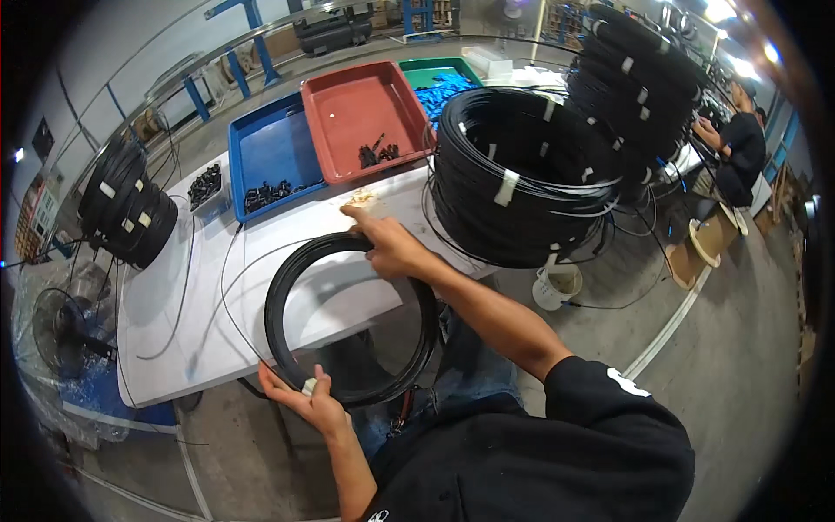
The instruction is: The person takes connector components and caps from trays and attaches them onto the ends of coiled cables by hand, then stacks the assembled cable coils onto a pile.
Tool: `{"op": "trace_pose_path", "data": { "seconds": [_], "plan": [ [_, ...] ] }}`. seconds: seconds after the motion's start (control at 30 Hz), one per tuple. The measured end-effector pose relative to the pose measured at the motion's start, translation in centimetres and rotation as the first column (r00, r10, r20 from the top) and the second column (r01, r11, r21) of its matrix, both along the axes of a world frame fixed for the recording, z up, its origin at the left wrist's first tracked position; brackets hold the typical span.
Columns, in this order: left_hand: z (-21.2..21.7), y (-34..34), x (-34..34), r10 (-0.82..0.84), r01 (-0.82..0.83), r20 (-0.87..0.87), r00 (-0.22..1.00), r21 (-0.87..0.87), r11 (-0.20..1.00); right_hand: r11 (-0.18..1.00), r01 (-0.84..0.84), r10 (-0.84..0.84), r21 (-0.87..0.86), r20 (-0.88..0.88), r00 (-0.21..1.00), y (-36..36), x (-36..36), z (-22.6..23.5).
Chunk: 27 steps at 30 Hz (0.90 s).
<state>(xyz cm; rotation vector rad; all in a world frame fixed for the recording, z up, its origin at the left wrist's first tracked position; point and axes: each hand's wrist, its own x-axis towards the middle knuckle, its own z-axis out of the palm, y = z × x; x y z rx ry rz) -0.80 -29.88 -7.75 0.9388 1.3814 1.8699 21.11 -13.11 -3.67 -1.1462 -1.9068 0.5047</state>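
A coil of black cable (280, 300) is tilted over the front edge of the white table, its lower part above my lap. My left hand (315, 402) grips its lower left side, thumb by a small white tape tab (310, 386). Across the coil's upper rim lies my right hand (391, 248), closed round it with the index finger stretched toward the table. The finger's tip is near some small yellowish bits (361, 198) on the tabletop. A loose cable length (224, 291) bows out left of the coil, one end near the blue tray.
Blue (233, 165) and red (315, 130) trays hold small black parts; a green tray (465, 63) holds blue pieces. Tall cable stacks stand right (513, 230) and left (143, 230). A white bucket (557, 287) sits on the floor. Another person (744, 139) works far right.
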Motion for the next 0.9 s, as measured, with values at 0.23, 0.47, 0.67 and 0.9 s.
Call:
{"op": "trace_pose_path", "data": {
  "seconds": [0.23, 0.47, 0.67, 0.9],
  "plan": [
    [2.2, -3.4, 0.2, 0.006, 0.039, -0.143, 0.990, 0.308, 0.951, 0.910, -0.077, 0.030, 0.408, 0.121, 0.992, -6.5, -0.5, 10.1],
    [18.1, 1.7, 2.5, -0.303, 0.384, -0.240, 0.922, 0.475, 0.792, 0.843, 0.196, -0.351, 0.501, 0.236, 0.906, -13.2, 7.2, 25.0],
    [27.1, 12.9, 10.9, -0.628, 0.814, -0.533, 0.567, 0.250, 0.524, 0.680, 0.537, -0.710, 0.499, 0.269, 0.650, -16.0, 18.0, 28.0],
    [25.1, 24.2, 24.0, -0.830, 0.978, -0.529, 0.175, -0.007, 0.210, 0.616, 0.775, -0.767, 0.142, 0.333, 0.548, -13.3, 26.6, 24.1]
  ]
}}
